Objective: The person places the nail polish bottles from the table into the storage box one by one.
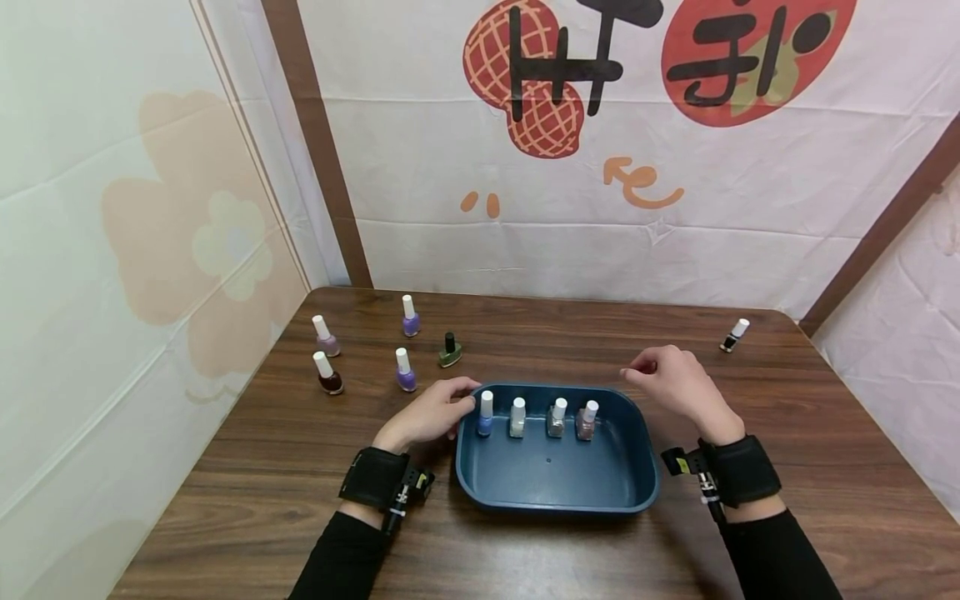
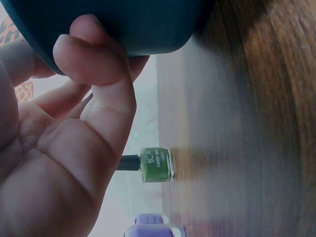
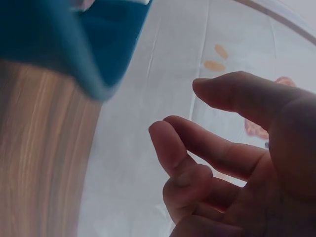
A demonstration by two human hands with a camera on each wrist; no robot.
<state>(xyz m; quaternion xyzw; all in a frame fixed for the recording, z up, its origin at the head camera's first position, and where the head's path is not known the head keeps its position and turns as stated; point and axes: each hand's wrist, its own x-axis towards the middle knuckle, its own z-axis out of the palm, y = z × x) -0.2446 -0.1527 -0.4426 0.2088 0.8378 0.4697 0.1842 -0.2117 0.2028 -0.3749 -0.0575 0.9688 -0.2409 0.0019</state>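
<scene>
Head view: your left hand [image 1: 431, 412] bends its fingers round the far left corner of the dark blue, rounded rectangular plastic tray [image 1: 555, 479], clamped there; the left wrist view shows fingertips against its outer wall. Your right hand [image 1: 678, 383], empty, hangs just beside the far right corner, thumb and forefinger apart. Along the tray's far side, left to right, stand four white-capped nail polish bottles: blue [image 1: 485, 422], pale whitish [image 1: 517, 422], grey [image 1: 556, 423] and pinkish-brown [image 1: 586, 425]. On the brown wood-grain desk [image 1: 285, 483], beyond your left hand, stand a green bottle with a black cap [image 1: 450, 355], two purple bottles with white caps [image 1: 406, 379], a pale mauve bottle [image 1: 328, 343] and a dark brown bottle [image 1: 331, 382]. Well apart, toward the desk's far right corner, is a black bottle with a white cap [image 1: 730, 341].
</scene>
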